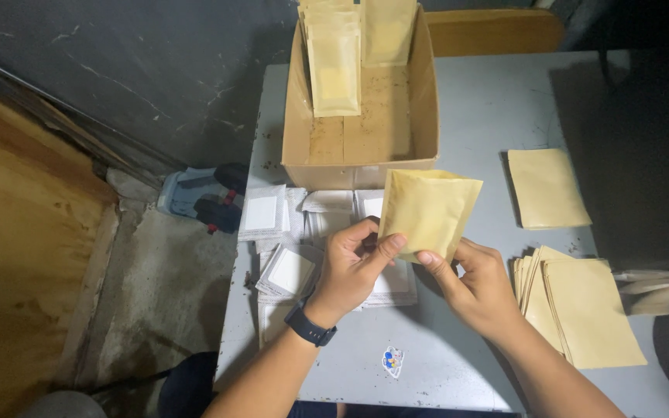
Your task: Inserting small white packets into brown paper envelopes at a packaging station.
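Both of my hands hold one tan paper pouch [427,209] upright above the grey table [474,116]. My left hand [350,267], with a dark watch on its wrist, pinches the pouch's lower left edge with the thumb. My right hand [470,282] grips the lower right corner. Under my hands lies a loose heap of white sachets [288,232]. Behind the pouch stands an open cardboard box [296,147] with a few filled tan pouches [334,66] leaning at its far end.
A fanned stack of flat tan pouches [582,310] lies at the right, with another single stack [547,188] farther back. A small sticker [392,361] sits on the table's near edge. Floor, a blue object [195,193] and a wooden board [17,255] are at left.
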